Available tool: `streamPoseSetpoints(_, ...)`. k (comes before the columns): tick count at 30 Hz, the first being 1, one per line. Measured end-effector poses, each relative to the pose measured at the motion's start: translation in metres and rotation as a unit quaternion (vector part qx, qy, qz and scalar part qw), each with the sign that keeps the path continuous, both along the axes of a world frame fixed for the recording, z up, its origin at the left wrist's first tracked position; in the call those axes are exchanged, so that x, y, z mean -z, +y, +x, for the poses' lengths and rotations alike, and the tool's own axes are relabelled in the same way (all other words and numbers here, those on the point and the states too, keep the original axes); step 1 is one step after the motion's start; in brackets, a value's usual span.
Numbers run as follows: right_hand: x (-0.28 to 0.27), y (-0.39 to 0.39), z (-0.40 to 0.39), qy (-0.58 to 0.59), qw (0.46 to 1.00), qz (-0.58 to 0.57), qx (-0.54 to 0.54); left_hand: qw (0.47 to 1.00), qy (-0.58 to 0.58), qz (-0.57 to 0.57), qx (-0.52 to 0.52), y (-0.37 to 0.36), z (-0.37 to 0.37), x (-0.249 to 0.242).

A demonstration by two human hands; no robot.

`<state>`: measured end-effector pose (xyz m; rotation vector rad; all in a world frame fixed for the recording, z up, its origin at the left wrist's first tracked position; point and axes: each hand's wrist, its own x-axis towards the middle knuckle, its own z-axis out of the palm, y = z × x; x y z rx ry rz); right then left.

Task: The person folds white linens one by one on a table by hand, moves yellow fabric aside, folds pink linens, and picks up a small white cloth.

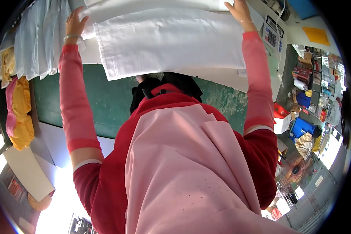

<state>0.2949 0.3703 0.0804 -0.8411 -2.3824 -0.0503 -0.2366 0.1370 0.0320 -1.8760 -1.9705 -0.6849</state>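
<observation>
A white cloth (171, 43) lies spread over the white table, its lower part hanging past the near edge. Near its far left corner is my left hand (76, 24), open, with thumb and fingers apart beside the fabric. My right hand (241, 12) is at the far right edge of the white cloth, thumb stretched out onto it. The top of the frame cuts off part of this hand, but it looks open. Whether either hand presses on the fabric is hard to make out.
A calculator (271, 33) sits right of the cloth, near an orange-yellow piece (316, 36). Clear plastic covers (41, 37) hang at the left, above yellow fabric (20, 113). Cluttered shelves and a blue bin (301, 128) stand at the right. The floor (93, 97) is green.
</observation>
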Motion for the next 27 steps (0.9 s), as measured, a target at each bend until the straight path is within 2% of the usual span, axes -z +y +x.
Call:
streamPoseSetpoints(3, 0.016, 0.03, -0.01, -0.012, 0.995, -0.096, -0.003, 0.973, -0.146, -0.175, -0.042, 0.018, -0.026, 0.014)
streamPoseSetpoints(7, 0.044, 0.057, 0.008, -0.099, 0.994, 0.045, 0.028, 0.962, -0.172, -0.212, -0.014, 0.012, -0.031, 0.003)
streamPoseSetpoints(10, 0.022, 0.056, 0.023, -0.043, 0.996, -0.06, 0.043, 0.967, -0.212, -0.14, 0.017, 0.003, -0.047, -0.017)
streamPoseSetpoints(11, -0.004, 0.046, 0.021, -0.031, 0.994, -0.079, 0.074, 0.969, -0.216, -0.112, 0.038, -0.005, -0.031, -0.053)
streamPoseSetpoints(12, -0.011, 0.047, 0.032, 0.074, 0.997, 0.008, 0.005, 0.984, -0.161, -0.074, 0.028, -0.015, -0.021, -0.084)
streamPoseSetpoints(13, -0.043, 0.031, 0.03, 0.053, 0.998, -0.008, 0.023, 0.989, -0.141, -0.029, 0.045, -0.024, -0.023, -0.103)
streamPoseSetpoints(14, -0.081, 0.008, 0.029, 0.032, 0.998, -0.024, 0.042, 0.977, -0.189, 0.01, 0.101, -0.033, -0.005, -0.132)
streamPoseSetpoints(15, -0.099, -0.009, 0.032, 0.078, 0.995, 0.035, 0.054, 0.969, -0.21, 0.033, 0.123, -0.043, 0.006, -0.151)
streamPoseSetpoints(16, -0.116, -0.034, 0.032, 0.143, 0.987, -0.009, 0.074, 0.971, -0.2, 0.048, 0.124, -0.057, 0.031, -0.17)
streamPoseSetpoints(18, -0.105, -0.03, 0.08, 0.123, 0.986, 0.089, 0.075, 0.981, -0.136, 0.091, 0.105, -0.083, 0.07, -0.181)
streamPoseSetpoints(20, -0.102, -0.069, 0.099, 0.131, 0.983, 0.036, 0.12, 0.989, -0.1, 0.063, 0.092, -0.11, 0.097, -0.168)
streamPoseSetpoints(21, -0.093, -0.087, 0.11, 0.114, 0.984, 0.016, 0.134, 0.987, -0.122, 0.057, 0.09, -0.122, 0.115, -0.154)
streamPoseSetpoints(22, -0.076, -0.102, 0.121, 0.097, 0.984, -0.004, 0.149, 0.987, -0.155, 0.019, 0.045, -0.137, 0.127, -0.131)
streamPoseSetpoints(23, -0.05, -0.114, 0.136, 0.093, 0.984, -0.043, 0.144, 0.99, -0.11, 0.015, 0.088, -0.147, 0.139, -0.111)
streamPoseSetpoints(24, -0.022, -0.128, 0.15, 0.089, 0.983, -0.082, 0.139, 0.984, -0.146, -0.002, 0.102, -0.158, 0.151, -0.086)
streamPoseSetpoints(27, 0.043, -0.165, 0.171, -0.054, 0.974, -0.16, 0.149, 0.977, -0.092, -0.19, 0.04, -0.187, 0.175, -0.02)
